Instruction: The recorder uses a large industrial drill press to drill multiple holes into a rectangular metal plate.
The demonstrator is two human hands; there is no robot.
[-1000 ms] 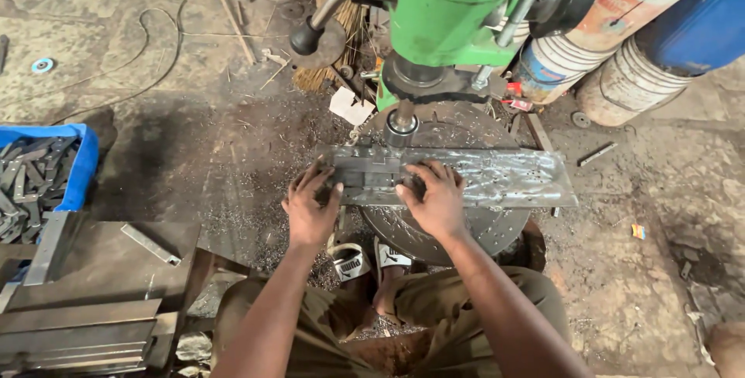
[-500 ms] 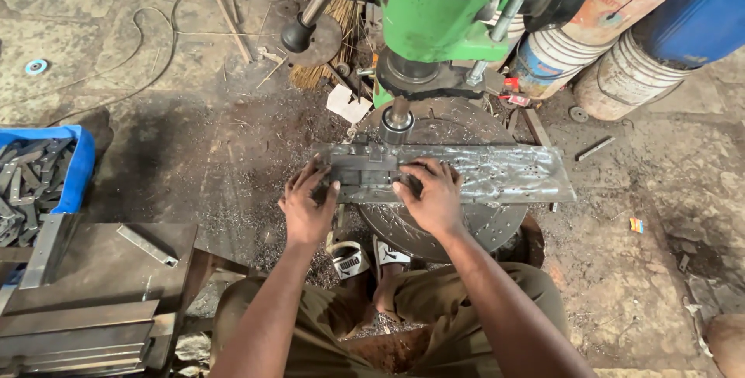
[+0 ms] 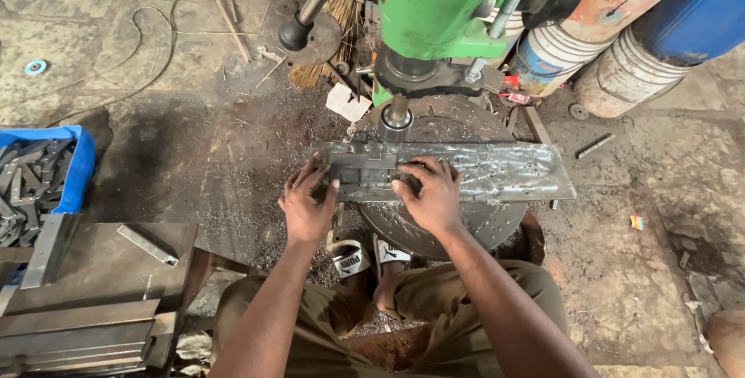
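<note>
A small dark metal piece [image 3: 365, 170] lies on a long shiny steel plate [image 3: 504, 172] that rests across the round table [image 3: 458, 227] of a green drill press [image 3: 442, 5]. My left hand [image 3: 308, 203] presses on the left end of the small piece. My right hand [image 3: 429, 192] lies over its right end, fingers spread on the plate. The drill spindle [image 3: 396, 118] hangs just above and behind the piece, apart from it.
A blue crate [image 3: 74, 164] of metal strips stands at the left. Flat steel bars [image 3: 77, 331] are stacked at the lower left. Painted buckets [image 3: 621, 75] and a blue drum [image 3: 698, 13] stand at the upper right. Cables, shavings and scraps litter the floor.
Both hands have stayed on the piece and plate with only slight shifts. The view has moved a little; the drill's lever handle appears somewhat further left.
</note>
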